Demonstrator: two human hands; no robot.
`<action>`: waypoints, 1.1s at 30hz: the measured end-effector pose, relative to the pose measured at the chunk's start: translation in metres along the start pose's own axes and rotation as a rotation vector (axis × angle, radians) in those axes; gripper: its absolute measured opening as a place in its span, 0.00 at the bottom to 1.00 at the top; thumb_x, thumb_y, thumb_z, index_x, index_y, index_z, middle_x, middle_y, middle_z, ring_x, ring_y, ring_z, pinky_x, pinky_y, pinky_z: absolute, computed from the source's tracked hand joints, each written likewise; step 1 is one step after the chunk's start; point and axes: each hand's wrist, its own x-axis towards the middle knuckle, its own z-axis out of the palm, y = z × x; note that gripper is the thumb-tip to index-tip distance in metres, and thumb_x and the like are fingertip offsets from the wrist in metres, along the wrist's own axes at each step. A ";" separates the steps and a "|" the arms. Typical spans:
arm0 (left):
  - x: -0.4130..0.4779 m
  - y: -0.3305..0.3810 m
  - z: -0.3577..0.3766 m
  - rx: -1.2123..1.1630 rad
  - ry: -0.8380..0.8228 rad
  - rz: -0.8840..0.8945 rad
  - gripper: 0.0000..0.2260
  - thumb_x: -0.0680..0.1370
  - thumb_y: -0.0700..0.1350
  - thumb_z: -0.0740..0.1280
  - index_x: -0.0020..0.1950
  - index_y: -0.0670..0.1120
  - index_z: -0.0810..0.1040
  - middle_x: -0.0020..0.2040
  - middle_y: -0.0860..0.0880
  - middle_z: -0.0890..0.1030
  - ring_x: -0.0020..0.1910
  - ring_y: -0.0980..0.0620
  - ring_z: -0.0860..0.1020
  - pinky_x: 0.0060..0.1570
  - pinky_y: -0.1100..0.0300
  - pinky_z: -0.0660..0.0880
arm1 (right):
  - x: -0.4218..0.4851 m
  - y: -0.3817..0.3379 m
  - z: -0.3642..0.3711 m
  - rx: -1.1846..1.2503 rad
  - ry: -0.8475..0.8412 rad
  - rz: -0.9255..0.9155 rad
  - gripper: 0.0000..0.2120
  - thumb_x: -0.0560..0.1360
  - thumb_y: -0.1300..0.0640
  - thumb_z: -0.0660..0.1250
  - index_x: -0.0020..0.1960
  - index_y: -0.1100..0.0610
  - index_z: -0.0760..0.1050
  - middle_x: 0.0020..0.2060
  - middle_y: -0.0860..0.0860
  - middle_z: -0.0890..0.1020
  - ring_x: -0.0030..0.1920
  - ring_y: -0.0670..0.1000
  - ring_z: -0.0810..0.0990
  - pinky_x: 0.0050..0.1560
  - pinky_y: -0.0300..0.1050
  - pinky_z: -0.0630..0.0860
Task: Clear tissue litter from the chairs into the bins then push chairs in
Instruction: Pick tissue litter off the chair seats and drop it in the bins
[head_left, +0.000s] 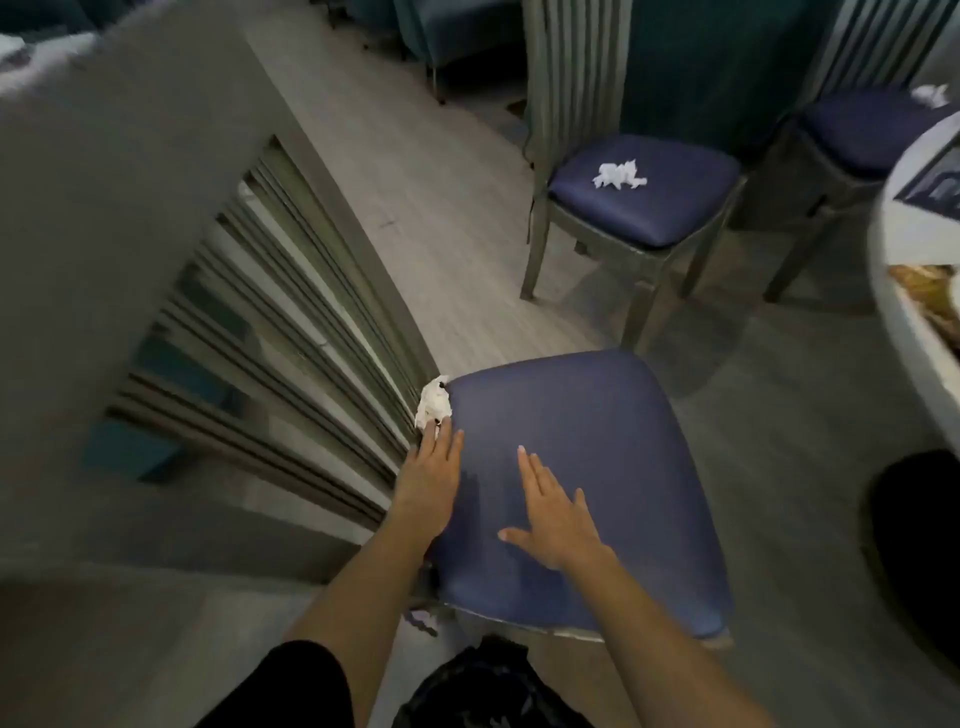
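A person is leaning over the near chair (587, 467), seen from above. The left hand (428, 480) is reaching, fingers spread, to a crumpled tissue (432, 408) wedged where the blue seat meets the slatted back; fingertips are touching it but not yet gripping. The right hand (553, 517) is lying flat and empty on the seat, likely steadying. Two more tissues are waiting: one (619, 175) on the second chair (675, 208), another (932, 95) on the far chair (862, 130). A desk (904, 280) edges in at right. A dark bag, perhaps the bin (488, 686), is sitting below.
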 end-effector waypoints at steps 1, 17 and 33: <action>0.011 0.001 0.006 0.057 0.017 -0.005 0.37 0.79 0.41 0.62 0.77 0.41 0.39 0.77 0.41 0.39 0.76 0.41 0.40 0.74 0.49 0.53 | 0.008 0.006 0.010 0.006 -0.019 0.012 0.51 0.75 0.40 0.65 0.75 0.50 0.27 0.77 0.48 0.38 0.78 0.52 0.42 0.72 0.66 0.47; 0.119 -0.019 0.036 0.255 0.089 -0.121 0.29 0.81 0.39 0.58 0.76 0.38 0.45 0.76 0.38 0.51 0.75 0.41 0.50 0.72 0.52 0.57 | 0.026 0.040 0.067 -0.041 0.214 0.022 0.56 0.67 0.28 0.62 0.76 0.51 0.30 0.76 0.42 0.36 0.77 0.45 0.42 0.73 0.58 0.41; 0.103 -0.023 0.020 0.236 0.190 0.014 0.12 0.78 0.34 0.59 0.60 0.42 0.73 0.57 0.44 0.74 0.59 0.45 0.69 0.58 0.57 0.67 | 0.028 0.037 0.067 -0.135 0.175 0.055 0.54 0.68 0.26 0.57 0.75 0.50 0.28 0.76 0.42 0.35 0.77 0.46 0.40 0.73 0.59 0.42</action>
